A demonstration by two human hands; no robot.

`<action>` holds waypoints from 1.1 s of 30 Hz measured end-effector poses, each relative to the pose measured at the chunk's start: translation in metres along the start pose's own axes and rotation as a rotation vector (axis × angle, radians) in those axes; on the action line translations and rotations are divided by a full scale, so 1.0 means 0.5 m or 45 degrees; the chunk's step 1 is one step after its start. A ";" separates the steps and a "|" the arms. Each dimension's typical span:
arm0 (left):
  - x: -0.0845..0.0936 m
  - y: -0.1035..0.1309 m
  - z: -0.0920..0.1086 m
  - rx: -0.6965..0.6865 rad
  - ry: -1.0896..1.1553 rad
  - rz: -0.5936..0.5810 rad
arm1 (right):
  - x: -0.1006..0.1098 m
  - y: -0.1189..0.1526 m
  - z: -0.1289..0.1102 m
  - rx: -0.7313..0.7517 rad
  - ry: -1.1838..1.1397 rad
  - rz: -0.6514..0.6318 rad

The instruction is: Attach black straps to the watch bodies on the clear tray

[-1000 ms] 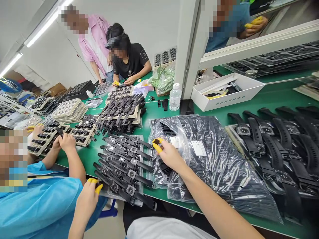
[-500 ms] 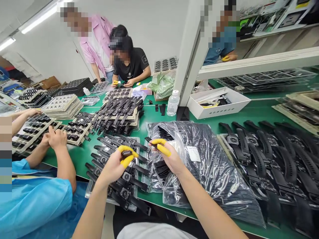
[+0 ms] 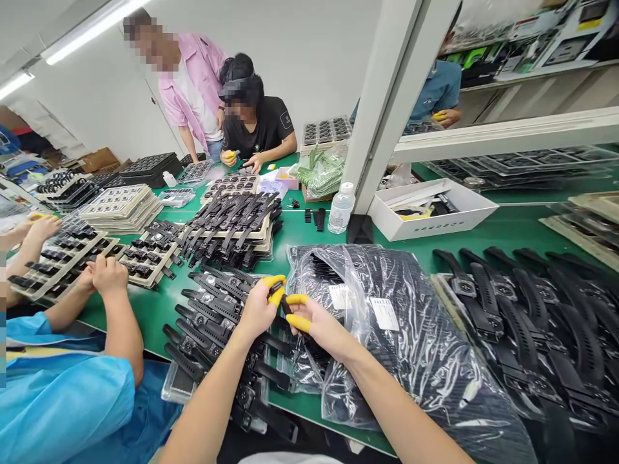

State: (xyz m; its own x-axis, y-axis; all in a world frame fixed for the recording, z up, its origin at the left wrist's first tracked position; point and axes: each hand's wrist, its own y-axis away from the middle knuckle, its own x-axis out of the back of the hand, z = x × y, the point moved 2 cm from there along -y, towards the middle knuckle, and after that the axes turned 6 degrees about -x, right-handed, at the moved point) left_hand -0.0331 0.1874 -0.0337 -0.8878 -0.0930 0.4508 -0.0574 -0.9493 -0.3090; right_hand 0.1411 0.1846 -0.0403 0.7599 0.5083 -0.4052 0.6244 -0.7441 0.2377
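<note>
My left hand [image 3: 261,306], with yellow finger covers, pinches a small dark watch piece [image 3: 276,285]. Close against it, my right hand [image 3: 314,322], also in yellow finger covers, grips a black strap [image 3: 285,308]. The two dark pieces meet or nearly meet between my fingers; their contact is too small to tell. Below and left of my hands lies a tray of watches with black straps [image 3: 207,322]. A clear plastic bag of black straps [image 3: 411,316] spreads out beside and beyond my right hand.
More strapped watches [image 3: 512,309] lie at the right. Behind are a white box [image 3: 435,216], a water bottle [image 3: 341,209] and stacked trays [image 3: 236,216]. A person in blue [image 3: 68,386] works close on the left; others are across the table.
My left hand has moved right and up with its dark piece, closing the gap to my right hand. My right hand has lowered slightly with the strap.
</note>
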 end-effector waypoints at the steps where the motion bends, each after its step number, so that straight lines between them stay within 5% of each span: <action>1: 0.002 0.000 0.003 -0.049 -0.062 -0.016 | -0.001 0.002 -0.001 -0.051 0.010 -0.030; 9: -0.002 0.006 0.002 -0.217 -0.266 -0.123 | -0.005 0.006 -0.005 -0.093 -0.123 0.026; 21: -0.013 0.018 0.010 -0.396 -0.181 -0.328 | -0.011 0.003 0.004 -0.083 -0.176 -0.119; 33: -0.017 0.017 0.019 -0.352 -0.060 -0.264 | -0.006 0.000 0.002 -0.044 -0.228 -0.030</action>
State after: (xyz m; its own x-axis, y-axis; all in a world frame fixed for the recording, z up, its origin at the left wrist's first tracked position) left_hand -0.0216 0.1771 -0.0323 -0.8226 0.0734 0.5638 -0.3617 -0.8327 -0.4193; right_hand 0.1388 0.1828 -0.0398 0.7026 0.4377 -0.5610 0.6498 -0.7160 0.2551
